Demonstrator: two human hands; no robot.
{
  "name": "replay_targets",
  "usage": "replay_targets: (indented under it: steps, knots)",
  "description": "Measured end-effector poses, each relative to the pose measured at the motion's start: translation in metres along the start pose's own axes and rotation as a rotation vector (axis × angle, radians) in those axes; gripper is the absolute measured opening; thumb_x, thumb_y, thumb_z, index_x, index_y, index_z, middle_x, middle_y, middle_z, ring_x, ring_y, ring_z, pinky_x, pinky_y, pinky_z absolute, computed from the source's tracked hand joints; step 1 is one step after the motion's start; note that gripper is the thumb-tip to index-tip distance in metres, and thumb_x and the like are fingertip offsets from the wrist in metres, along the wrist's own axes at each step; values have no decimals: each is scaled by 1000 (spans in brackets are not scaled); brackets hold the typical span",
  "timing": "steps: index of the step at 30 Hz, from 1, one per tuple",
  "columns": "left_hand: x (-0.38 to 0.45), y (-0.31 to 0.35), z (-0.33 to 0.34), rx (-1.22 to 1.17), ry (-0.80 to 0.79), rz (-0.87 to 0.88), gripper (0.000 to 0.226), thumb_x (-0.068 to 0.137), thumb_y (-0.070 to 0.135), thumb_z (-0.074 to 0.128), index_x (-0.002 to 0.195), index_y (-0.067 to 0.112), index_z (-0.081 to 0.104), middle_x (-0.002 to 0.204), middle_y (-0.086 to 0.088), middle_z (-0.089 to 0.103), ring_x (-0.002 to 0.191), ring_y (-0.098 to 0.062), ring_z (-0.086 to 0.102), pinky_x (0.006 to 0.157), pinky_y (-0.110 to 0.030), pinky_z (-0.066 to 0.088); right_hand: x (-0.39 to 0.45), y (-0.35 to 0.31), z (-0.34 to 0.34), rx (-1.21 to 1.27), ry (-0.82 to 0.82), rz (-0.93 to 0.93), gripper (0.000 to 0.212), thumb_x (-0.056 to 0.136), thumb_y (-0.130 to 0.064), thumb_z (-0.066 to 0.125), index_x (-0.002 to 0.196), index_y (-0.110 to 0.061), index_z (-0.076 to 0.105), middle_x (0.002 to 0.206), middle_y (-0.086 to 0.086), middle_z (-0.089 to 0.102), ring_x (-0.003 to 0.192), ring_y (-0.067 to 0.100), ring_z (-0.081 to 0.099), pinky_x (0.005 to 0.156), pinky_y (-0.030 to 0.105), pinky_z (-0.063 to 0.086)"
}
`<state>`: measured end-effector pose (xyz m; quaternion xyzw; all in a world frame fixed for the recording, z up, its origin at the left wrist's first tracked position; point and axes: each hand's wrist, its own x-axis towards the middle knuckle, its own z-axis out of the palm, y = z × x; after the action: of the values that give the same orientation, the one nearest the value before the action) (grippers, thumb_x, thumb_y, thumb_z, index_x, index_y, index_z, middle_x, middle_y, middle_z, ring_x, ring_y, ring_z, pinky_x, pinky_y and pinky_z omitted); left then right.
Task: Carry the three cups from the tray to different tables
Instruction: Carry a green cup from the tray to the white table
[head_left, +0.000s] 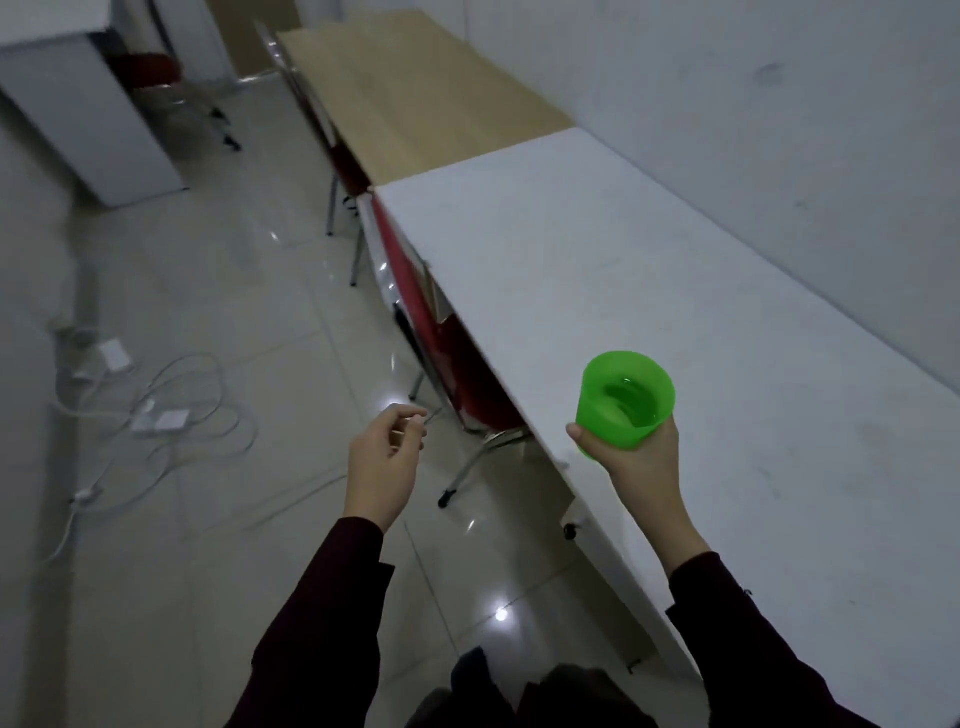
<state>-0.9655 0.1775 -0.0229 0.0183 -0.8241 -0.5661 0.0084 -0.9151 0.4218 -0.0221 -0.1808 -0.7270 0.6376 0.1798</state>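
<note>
- The green cup (623, 400) is sitting upright in the right hand (641, 462), fingers wrapping its base, above the white table (675, 291) edge.
- The left hand (382, 462) is hanging loosely curled, holding nothing, over the floor (208, 519).

chairs: a red chair (457, 364) is tucked under the near table's edge; another red chair (340, 161) stands by the wooden one; a third (156, 78) is at the far left, beside the cabinet
cabinet: white cabinet (88, 119), upper left, on the floor
cables: white cables (182, 405) loop across the floor at left, with small white adapters (166, 420) among them
floor: glossy pale tiles (234, 291) with bright light spots
wall: plain white wall (727, 130) along the right
</note>
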Motion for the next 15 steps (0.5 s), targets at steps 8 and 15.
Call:
replay_targets:
  steps: [8, 15]
  knots:
    - [145, 12, 95, 77, -243, 66, 16, 92, 22, 51, 86, 29, 65, 80, -14, 67, 75, -30, 62, 66, -30, 52, 105, 31, -4, -51, 153, 63, 68, 62, -20, 91, 121, -15, 57, 114, 2, 67, 105, 16, 64, 89, 30, 50]
    - [292, -10, 180, 358, -257, 82, 24, 92, 29, 50, 112, 18, 59, 101, -2, 62, 91, -20, 59, 80, -34, 48, 224, 67, 13, -46, 138, 123, 72, 57, -28, 90, 120, -16, 56, 111, -4, 66, 100, 5, 63, 80, 10, 49]
